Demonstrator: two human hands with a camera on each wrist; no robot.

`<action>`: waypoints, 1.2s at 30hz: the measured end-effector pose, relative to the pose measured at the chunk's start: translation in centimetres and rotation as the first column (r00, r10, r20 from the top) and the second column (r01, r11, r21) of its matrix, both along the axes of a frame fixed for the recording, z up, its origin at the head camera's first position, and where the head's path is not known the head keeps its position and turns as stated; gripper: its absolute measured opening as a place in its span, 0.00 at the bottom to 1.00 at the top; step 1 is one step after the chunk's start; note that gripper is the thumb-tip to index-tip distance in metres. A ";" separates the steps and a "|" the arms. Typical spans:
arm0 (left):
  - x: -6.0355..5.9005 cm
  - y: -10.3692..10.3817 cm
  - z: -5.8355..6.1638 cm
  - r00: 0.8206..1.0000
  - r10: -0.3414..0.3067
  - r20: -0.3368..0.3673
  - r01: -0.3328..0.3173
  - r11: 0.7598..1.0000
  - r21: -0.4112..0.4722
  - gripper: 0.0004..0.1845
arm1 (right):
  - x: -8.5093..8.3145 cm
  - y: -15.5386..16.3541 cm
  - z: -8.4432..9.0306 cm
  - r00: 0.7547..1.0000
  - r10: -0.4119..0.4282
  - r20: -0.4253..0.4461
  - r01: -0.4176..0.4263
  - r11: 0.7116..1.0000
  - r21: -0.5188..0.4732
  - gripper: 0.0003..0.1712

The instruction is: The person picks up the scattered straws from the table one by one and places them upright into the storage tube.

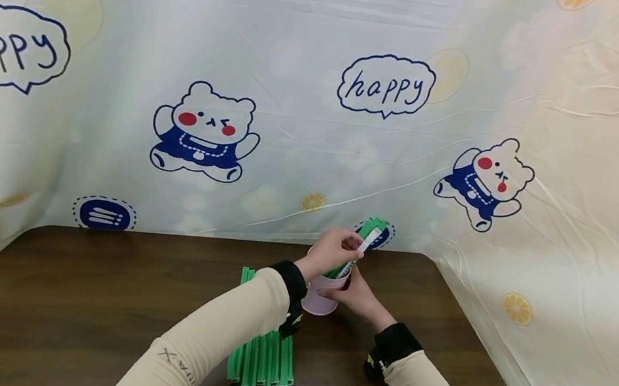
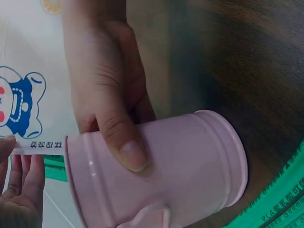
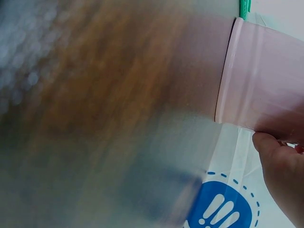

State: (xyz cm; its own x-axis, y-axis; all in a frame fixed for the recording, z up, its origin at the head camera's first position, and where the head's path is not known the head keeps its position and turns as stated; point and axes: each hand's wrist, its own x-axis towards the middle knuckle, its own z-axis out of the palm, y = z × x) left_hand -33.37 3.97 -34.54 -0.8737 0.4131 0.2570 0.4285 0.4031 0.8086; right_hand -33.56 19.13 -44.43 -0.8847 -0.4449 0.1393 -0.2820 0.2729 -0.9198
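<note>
A pink metal bucket (image 1: 320, 301) stands at the table's far side. My right hand (image 1: 361, 298) grips its side, with the thumb (image 2: 123, 140) across the pink wall in the left wrist view. Green-wrapped straws (image 1: 375, 222) lean upright in the bucket. Over its rim my left hand (image 1: 334, 250) pinches a straw in a white printed wrapper (image 1: 370, 239), whose lower end is inside the bucket. In the left wrist view that wrapper (image 2: 40, 146) reaches the rim. More green-wrapped straws (image 1: 262, 361) lie in a row on the table, partly under my left forearm.
The brown wooden table (image 1: 93, 294) has a printed curtain (image 1: 291, 151) hanging close behind its far edge and along its sides. The row of straws lies nearer than the bucket, to its left. Much of the right wrist view is blurred.
</note>
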 end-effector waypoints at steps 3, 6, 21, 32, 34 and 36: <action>-0.1 0.1 -0.3 1.000 0.007 0.002 -0.007 1.000 -0.023 0.13 | 0.1 0.0 -0.1 1.000 -0.006 -0.006 0.006 1.000 0.002 0.59; -0.1 0.1 -0.5 1.000 0.014 0.014 -0.014 1.000 -0.014 0.13 | 0.1 -0.1 -0.2 1.000 -0.014 -0.015 0.015 1.000 0.008 0.58; -0.9 -7.7 3.7 0.989 0.145 0.007 -0.146 0.989 0.020 0.16 | 0.0 -0.5 -0.1 0.997 -0.074 0.026 0.073 0.997 0.022 0.61; -0.7 -17.3 1.0 0.951 0.266 0.161 -0.248 0.961 -0.122 0.20 | 0.1 -0.4 0.0 0.994 -0.100 0.041 0.098 0.995 0.035 0.59; -0.3 -18.1 -0.6 0.940 0.278 0.200 -0.245 0.954 -0.174 0.21 | 0.2 -0.5 -0.1 0.994 -0.100 0.040 0.099 0.995 0.034 0.59; 0.3 -18.5 -2.2 0.925 0.291 0.243 -0.238 0.945 -0.226 0.22 | 0.3 -0.6 -0.1 0.994 -0.102 0.043 0.100 0.994 0.037 0.59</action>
